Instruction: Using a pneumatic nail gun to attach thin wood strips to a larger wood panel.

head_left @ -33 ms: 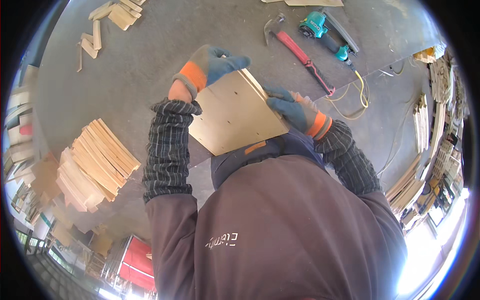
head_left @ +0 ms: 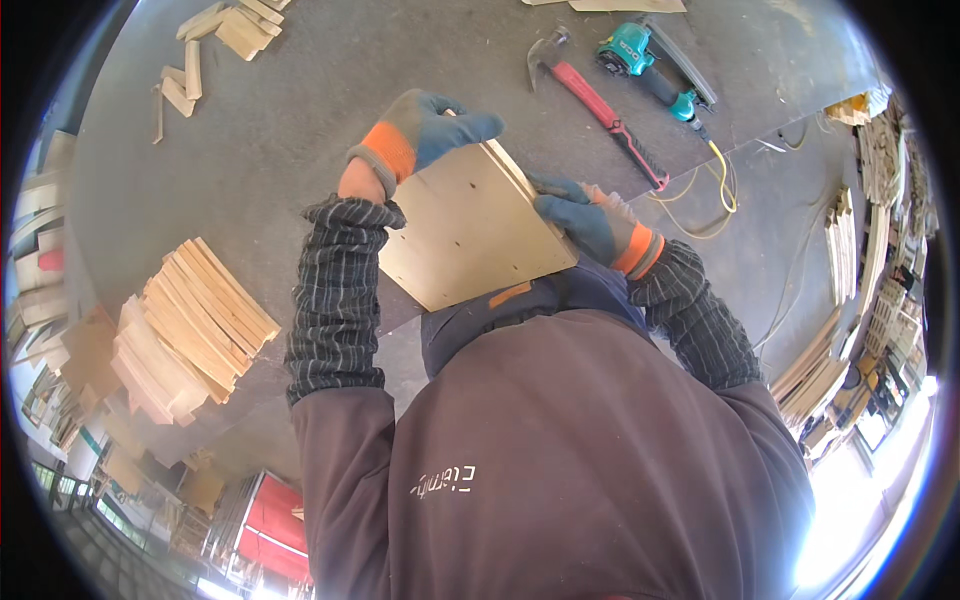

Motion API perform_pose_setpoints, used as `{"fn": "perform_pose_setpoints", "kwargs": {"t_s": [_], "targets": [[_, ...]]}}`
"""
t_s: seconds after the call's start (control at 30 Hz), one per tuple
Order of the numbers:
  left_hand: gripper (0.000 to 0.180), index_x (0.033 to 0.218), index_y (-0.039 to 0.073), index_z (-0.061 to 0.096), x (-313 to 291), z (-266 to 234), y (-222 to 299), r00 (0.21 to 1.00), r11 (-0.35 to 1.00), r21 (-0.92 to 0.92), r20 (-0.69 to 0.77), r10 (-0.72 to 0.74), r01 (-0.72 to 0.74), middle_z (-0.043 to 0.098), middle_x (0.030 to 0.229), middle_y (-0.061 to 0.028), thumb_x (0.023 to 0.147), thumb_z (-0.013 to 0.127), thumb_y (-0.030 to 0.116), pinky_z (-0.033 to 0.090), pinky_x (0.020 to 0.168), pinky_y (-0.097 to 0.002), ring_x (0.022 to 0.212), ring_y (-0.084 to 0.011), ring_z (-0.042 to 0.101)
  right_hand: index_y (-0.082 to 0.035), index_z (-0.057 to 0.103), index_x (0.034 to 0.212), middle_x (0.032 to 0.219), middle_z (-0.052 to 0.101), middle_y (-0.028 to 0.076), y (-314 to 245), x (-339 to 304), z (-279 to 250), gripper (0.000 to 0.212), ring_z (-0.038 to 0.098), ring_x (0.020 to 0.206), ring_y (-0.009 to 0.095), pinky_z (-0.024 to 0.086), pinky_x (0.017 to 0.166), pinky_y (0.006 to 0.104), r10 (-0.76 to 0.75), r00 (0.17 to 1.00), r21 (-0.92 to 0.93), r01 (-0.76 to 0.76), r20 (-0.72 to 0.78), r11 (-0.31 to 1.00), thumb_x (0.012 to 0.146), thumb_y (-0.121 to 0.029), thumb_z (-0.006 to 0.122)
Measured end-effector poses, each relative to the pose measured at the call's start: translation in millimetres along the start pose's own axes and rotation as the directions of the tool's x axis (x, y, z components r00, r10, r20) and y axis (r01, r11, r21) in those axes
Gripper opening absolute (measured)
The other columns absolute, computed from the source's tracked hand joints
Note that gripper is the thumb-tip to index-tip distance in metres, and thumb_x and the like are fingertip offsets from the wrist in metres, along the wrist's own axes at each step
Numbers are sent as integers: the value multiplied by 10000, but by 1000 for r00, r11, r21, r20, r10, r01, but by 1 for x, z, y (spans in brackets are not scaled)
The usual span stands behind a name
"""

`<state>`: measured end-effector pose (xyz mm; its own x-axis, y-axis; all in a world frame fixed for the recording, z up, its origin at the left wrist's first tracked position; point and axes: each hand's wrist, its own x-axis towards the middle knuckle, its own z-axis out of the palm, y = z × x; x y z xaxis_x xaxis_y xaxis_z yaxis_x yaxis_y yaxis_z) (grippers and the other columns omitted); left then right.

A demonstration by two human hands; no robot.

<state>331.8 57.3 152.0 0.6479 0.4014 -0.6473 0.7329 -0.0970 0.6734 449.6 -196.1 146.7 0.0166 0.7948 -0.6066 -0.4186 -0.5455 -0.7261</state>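
A flat, pale wooden panel (head_left: 462,232) with several small dark marks on its face is held close to my body, tilted. Along its far right side runs a light wooden edge strip (head_left: 510,166). My left hand (head_left: 440,128), in a blue-grey work glove with an orange cuff, is closed on the panel's far corner. Gloved the same way, my right hand (head_left: 590,215) grips the right side, its fingers partly on the strip. The panel's underside and whatever lies behind it are hidden.
On the dark table (head_left: 300,120), a red-handled claw hammer (head_left: 605,105) and a teal air nailer (head_left: 650,70) with a yellow hose (head_left: 728,190) lie beyond my right hand. A stack of wooden strips (head_left: 200,325) sits left; wood offcuts (head_left: 243,32) lie far left.
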Motion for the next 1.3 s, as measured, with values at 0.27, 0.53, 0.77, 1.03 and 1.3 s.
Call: {"fn": "perform_pose_setpoints", "kwargs": {"t_s": [0.27,0.53,0.77,1.03,1.3], "targets": [[525,966,-18,804,21,3,-16,994,997,4,82,73,-74,761,864,-122,816,802,485,561,670,-354,754,-217,712,28,586,1449,1355,690,130,24,-13,-13,514,661,1212,184,532,1040,336,-12,987,-231,49,160,972,1063,-311,602],[558,981,-16,811,22,6,-21,994,998,-4,84,65,-65,767,862,-121,776,830,502,559,659,-351,749,-222,716,32,592,1437,1338,701,125,29,-18,-3,523,680,1192,189,554,1015,356,122,982,314,-161,142,936,1088,-357,608],[535,972,-32,807,17,6,-16,990,995,-89,132,55,-43,764,856,-131,776,837,465,557,651,-349,745,-221,714,30,603,1423,1343,701,126,21,-25,3,523,682,1193,191,549,1030,352,125,984,363,-164,128,917,1083,-367,622],[488,947,-23,805,23,8,-13,986,998,-27,157,60,-57,756,853,-126,771,832,432,543,633,-350,730,-218,702,33,611,1422,1340,705,126,36,-20,-4,545,675,1210,185,539,1044,343,106,983,350,-153,148,924,1082,-393,621],[446,884,-23,800,18,6,-6,988,1000,6,156,23,-24,733,770,-120,773,825,408,530,605,-364,680,-219,682,9,547,1512,1397,680,108,17,-29,5,559,656,1243,174,520,1057,330,131,991,147,-135,39,980,1097,-361,598]]}}
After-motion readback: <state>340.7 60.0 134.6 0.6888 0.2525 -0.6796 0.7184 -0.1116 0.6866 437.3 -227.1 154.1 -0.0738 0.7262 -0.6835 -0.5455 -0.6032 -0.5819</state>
